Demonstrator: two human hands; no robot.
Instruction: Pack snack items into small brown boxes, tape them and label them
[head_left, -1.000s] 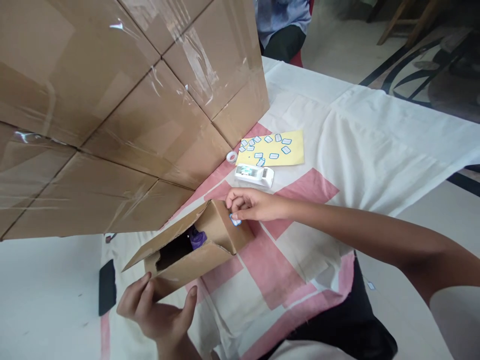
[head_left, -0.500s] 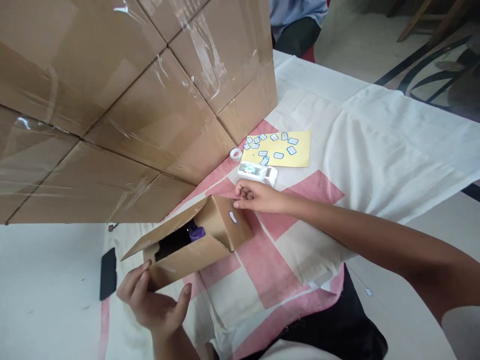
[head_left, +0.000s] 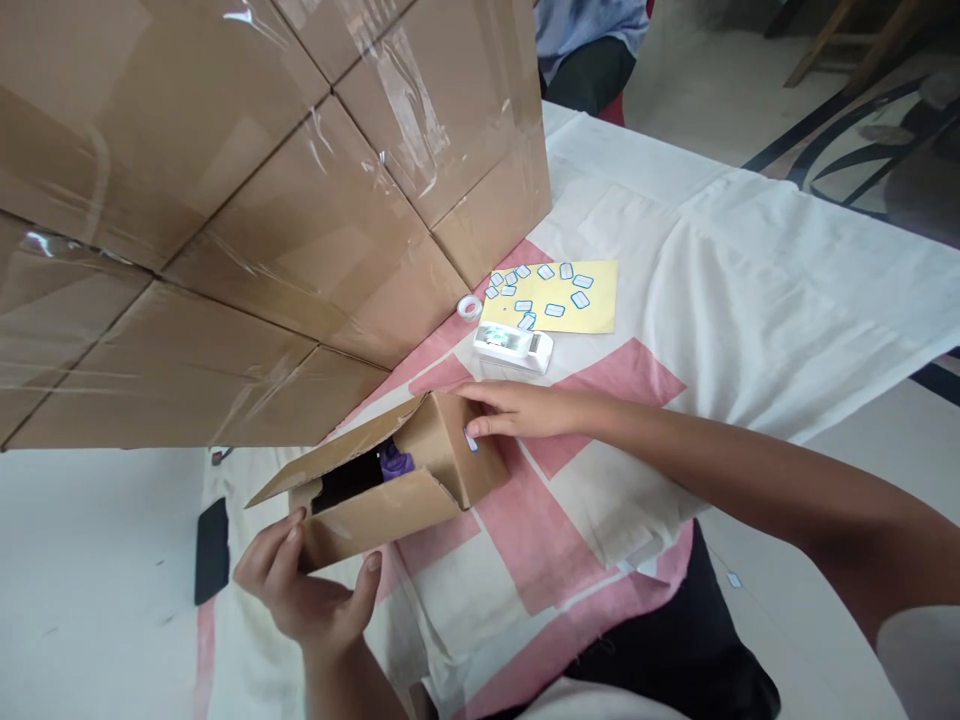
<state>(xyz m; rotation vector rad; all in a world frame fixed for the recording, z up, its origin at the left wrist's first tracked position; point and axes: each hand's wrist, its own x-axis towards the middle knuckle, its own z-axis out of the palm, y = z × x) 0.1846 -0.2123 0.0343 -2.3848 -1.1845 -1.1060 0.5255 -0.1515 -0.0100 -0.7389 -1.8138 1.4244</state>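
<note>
A small cardboard box (head_left: 390,515) lies on the cloth with its top flaps parted. Inside its dark opening a purple thing (head_left: 395,462) shows, its kind unclear. My right hand (head_left: 517,408) rests on the box's right end, fingers stretched over the upper edge and thumb on a small white label (head_left: 471,441) stuck there. At the other end, my left hand (head_left: 307,590) has its fingertips against the box, with the thumb spread well away and the palm holding nothing.
Stacked taped cartons (head_left: 285,230) rise behind the box. Beyond my right hand are a white device (head_left: 514,347), a white ring-shaped roll (head_left: 469,307) and a yellow sheet (head_left: 600,310) with several blue-edged labels. A black flat object (head_left: 212,550) lies left; a seated person (head_left: 592,50) is behind.
My right hand has gone from curled fingers near the box's upper corner to stretched fingers on its end, thumb on the label. The left hand stays at the other end.
</note>
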